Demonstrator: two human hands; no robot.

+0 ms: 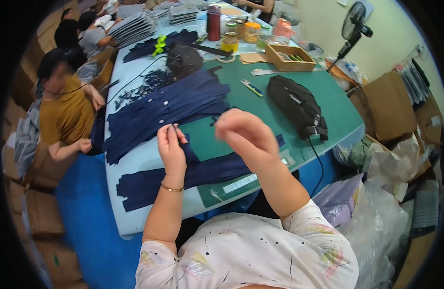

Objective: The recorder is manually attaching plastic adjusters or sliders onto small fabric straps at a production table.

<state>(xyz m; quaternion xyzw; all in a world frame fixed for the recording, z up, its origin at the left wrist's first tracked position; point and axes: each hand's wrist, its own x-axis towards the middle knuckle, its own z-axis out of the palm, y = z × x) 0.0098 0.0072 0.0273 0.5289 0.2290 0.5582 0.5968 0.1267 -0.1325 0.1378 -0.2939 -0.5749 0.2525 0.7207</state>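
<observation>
My left hand (170, 147) is raised over the table's near edge, its fingertips pinched on something thin and small that I cannot make out. My right hand (242, 132) hovers beside it, blurred, fingers curled; what it holds is unclear. Beneath both hands lies a long navy fabric strip (202, 173) across the green cutting mat (260, 111). A pile of navy fabric pieces with white buttons (169, 108) fans out just beyond my left hand.
A black bag (299, 106) with a cable lies at the right of the mat. Jars, a red bottle (213, 23) and a wooden box (289, 58) stand at the far end. A person in an ochre top (63, 113) sits at the left. Cardboard boxes and plastic bags crowd the right.
</observation>
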